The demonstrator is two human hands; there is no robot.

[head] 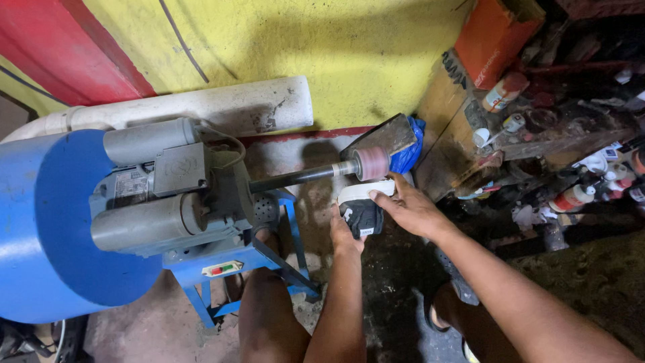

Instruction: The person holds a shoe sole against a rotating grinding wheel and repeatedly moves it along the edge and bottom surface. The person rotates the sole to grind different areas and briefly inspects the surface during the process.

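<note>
I hold a shoe [363, 205], black with a white sole, sole up, just under a pink sanding drum [371, 163]. The drum sits on the end of a dark shaft [295, 177] that runs out of a grey motor [168, 191]. My left hand [344, 232] grips the shoe from below at its near side. My right hand [406, 207] grips it from the right, fingers on the white sole edge. The sole lies very close to the drum; whether they touch I cannot tell.
The motor stands on a blue metal frame [201, 282] with a switch box [222, 268]. A big blue housing [47, 228] fills the left. A white pipe [201, 107] runs along the yellow wall. A cluttered shelf with bottles [571, 198] is at right. My knees are below.
</note>
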